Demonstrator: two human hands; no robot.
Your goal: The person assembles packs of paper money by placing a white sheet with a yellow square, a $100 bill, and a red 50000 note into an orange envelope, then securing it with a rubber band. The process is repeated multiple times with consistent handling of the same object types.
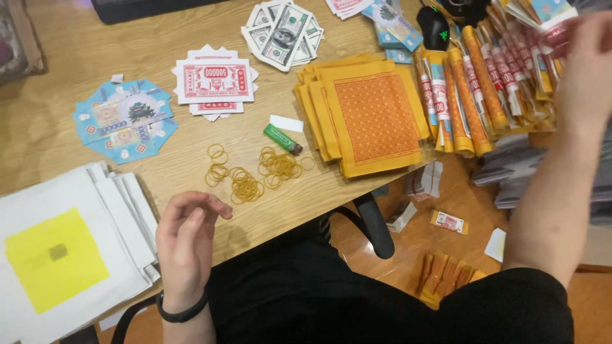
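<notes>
The person sits at a wooden surface (pixel 191 175) covered in stacks of paper offerings. Much looks sorted already: a fan of blue notes (pixel 124 120) at the far left, a pile of red-and-white notes (pixel 215 83), a heap of green banknote-style sheets (pixel 284 32), a thick stack of orange-and-yellow square papers (pixel 370 118), and a row of rolled bundles (pixel 475 83) at the right edge. A pile of white sheets, the top one bearing a yellow square (pixel 54 258), lies at the near left. From how things lie, a good share is bundled, while the flat stacks remain loose.

The left hand (pixel 185 245) hovers just above the near edge of the surface, fingers curled loosely, half open, its grip holding nothing. The scattered rubber bands (pixel 255 173) lie just beyond its fingertips, near but not touching, with a green lighter (pixel 282 139) a little farther on.

The right hand (pixel 590 60) reaches out over the rolled bundles at the far right. It is blurred, so I cannot tell whether its grip has closed on anything. More bundles lie on the floor (pixel 472 210) below.
</notes>
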